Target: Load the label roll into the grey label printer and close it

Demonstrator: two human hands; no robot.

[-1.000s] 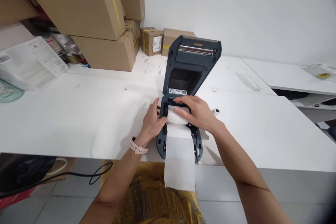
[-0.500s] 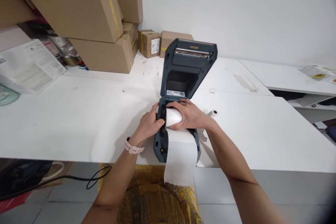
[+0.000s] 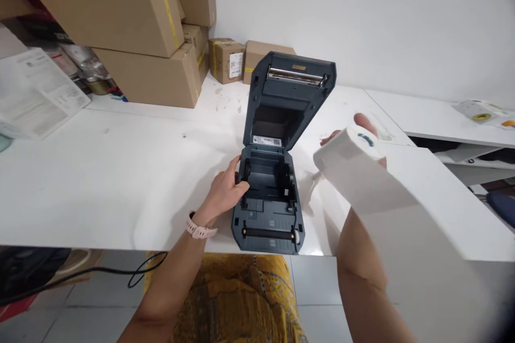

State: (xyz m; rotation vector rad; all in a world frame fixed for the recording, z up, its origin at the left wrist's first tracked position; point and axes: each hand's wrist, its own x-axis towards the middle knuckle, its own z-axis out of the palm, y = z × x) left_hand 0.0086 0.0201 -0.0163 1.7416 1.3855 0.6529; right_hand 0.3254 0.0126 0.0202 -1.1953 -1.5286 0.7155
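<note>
A dark grey label printer stands at the table's front edge, its lid tilted up and its roll bay bare inside. My left hand grips the printer's left wall, thumb over the rim. To the right of the printer, up off the table, my right hand holds a white label roll; most of that hand is hidden behind the roll. A long loose strip of the label paper trails from the roll toward the lower right, in front of my right forearm.
Cardboard boxes are stacked at the back left, with two smaller boxes by the wall. A crumpled paper scrap lies right of the printer. At far right is an open shelf. A black cable hangs below the table at left.
My right hand has lifted the label roll out of the printer's bay and moved it right, its paper strip unwinding. My left hand has stayed at the printer's left wall.
</note>
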